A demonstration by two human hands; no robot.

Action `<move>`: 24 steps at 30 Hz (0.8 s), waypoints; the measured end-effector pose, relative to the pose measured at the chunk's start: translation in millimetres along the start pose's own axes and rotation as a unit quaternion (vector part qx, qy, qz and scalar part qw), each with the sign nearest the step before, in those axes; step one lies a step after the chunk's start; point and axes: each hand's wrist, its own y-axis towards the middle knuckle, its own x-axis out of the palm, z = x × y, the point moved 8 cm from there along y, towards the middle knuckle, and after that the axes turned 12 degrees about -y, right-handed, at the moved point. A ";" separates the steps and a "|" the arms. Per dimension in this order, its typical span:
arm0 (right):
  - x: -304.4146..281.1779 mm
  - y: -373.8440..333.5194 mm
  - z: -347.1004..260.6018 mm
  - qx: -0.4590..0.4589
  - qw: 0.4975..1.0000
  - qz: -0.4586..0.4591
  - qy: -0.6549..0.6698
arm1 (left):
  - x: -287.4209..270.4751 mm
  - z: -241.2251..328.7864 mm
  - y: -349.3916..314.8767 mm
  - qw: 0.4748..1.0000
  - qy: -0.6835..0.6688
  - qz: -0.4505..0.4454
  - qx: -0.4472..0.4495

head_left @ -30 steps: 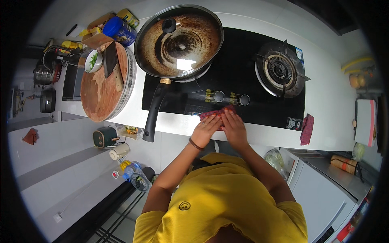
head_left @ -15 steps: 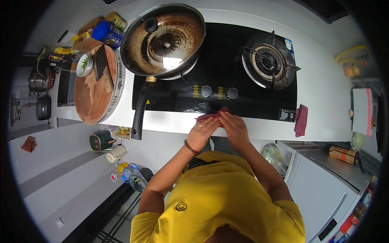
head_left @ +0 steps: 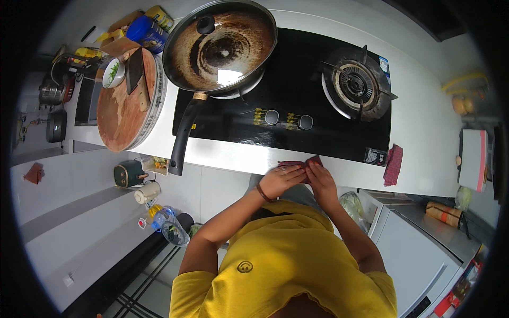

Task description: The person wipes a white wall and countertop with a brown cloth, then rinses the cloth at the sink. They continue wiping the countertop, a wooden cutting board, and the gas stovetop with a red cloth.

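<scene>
Both my hands are on a dark red cloth at the front edge of the white counter, just below the black gas stove. My left hand holds the cloth's left part, its fingers pointing right. Beside it, my right hand presses on the right part, its fingertips close to the left hand's. Part of the cloth is hidden beneath the fingers. A second dark red cloth lies folded by the stove's front right corner. Two grey knobs sit on the stove ahead of my hands.
A lidded wok stands on the left burner, its black handle jutting over the counter edge. Left of it, a round chopping board bears a cleaver and a white bowl with chopped greens. The right burner has a bare pan support.
My hands and the cloth have moved right and toward my body, from the stove's front edge to the counter's front edge. The whole view has shifted slightly.
</scene>
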 end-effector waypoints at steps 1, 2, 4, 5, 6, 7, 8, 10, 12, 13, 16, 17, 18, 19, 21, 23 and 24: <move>6.4 6.5 -5.8 -0.024 1.000 0.005 -0.009 | -8.0 -3.6 -7.1 1.000 0.010 0.014 -0.011; 11.6 14.6 -13.9 -0.048 0.999 0.012 -0.016 | -17.0 -7.6 -14.7 0.999 0.021 0.025 -0.024; 25.0 30.3 -31.0 -0.079 0.997 0.001 -0.012 | -36.5 -14.6 -31.7 0.997 0.043 0.047 -0.048; 29.2 39.4 -41.2 -0.096 0.995 -0.001 -0.001 | -51.3 -15.4 -38.1 0.995 0.044 0.054 -0.066; 31.6 49.5 -52.3 -0.115 0.993 -0.003 0.009 | -61.7 -18.1 -47.3 0.993 0.059 0.062 -0.076; 35.9 59.1 -63.6 -0.130 0.991 -0.019 0.015 | -71.4 -20.7 -56.2 0.991 0.074 0.070 -0.085; 39.6 68.4 -74.9 -0.149 0.988 -0.032 0.016 | -81.1 -22.6 -64.7 0.989 0.089 0.077 -0.095; 46.3 83.4 -95.5 -0.183 0.983 -0.028 0.009 | -100.1 -26.5 -79.5 0.982 0.109 0.090 -0.126; 50.6 99.4 -115.7 -0.203 0.979 0.008 0.012 | -115.9 -31.6 -95.6 0.974 0.130 0.103 -0.155; 54.3 107.1 -124.2 -0.216 0.976 0.021 0.011 | -122.3 -35.8 -104.0 0.969 0.144 0.112 -0.166; 65.3 127.1 -138.8 -0.223 0.973 0.033 0.039 | -137.6 -44.0 -119.4 0.952 0.175 0.146 -0.203; 68.0 132.7 -140.3 -0.217 0.974 0.024 0.056 | -141.5 -44.0 -118.4 0.949 0.188 0.153 -0.201; 69.3 137.2 -140.2 -0.210 0.975 0.015 0.072 | -144.7 -43.0 -116.6 0.948 0.189 0.164 -0.197; 66.6 138.5 -136.7 -0.199 0.976 0.016 0.083 | -146.2 -41.6 -112.8 0.947 0.190 0.175 -0.192; 44.9 139.5 -130.4 -0.193 0.977 0.042 0.076 | -149.1 -32.8 -98.0 0.948 0.183 0.189 -0.176; 18.9 137.8 -115.0 -0.186 0.978 0.068 0.059 | -147.3 -20.2 -72.0 0.956 0.167 0.191 -0.147; 7.4 136.1 -106.4 -0.172 0.982 0.065 0.044 | -142.5 -17.4 -61.2 0.960 0.144 0.195 -0.143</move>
